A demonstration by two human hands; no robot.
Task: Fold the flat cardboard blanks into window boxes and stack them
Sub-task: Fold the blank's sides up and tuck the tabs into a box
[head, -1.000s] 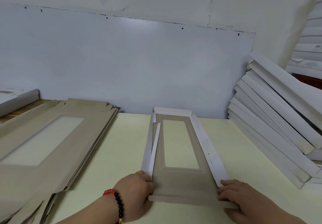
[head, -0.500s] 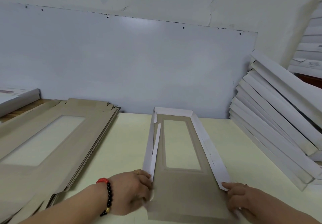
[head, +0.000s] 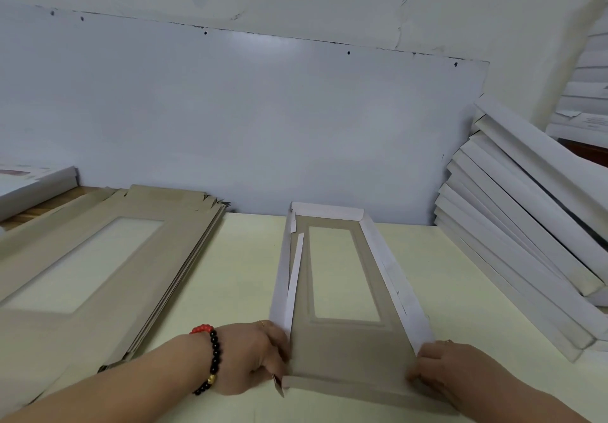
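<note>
Gripping half-folded box [head: 348, 350] near corners: left hand [head: 250, 357], right hand [head: 444, 370].

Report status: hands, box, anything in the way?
Left hand and right hand grip the near corners of the half-folded box. Near flap not up. Nothing in the way.

Light: soft, even, bright | glare: pale sheen on wall panel [head: 263, 41] | edges: wide-angle bowing

no readable text anywhere, faint print on a white box [head: 589, 121] at far right too blurred
</note>
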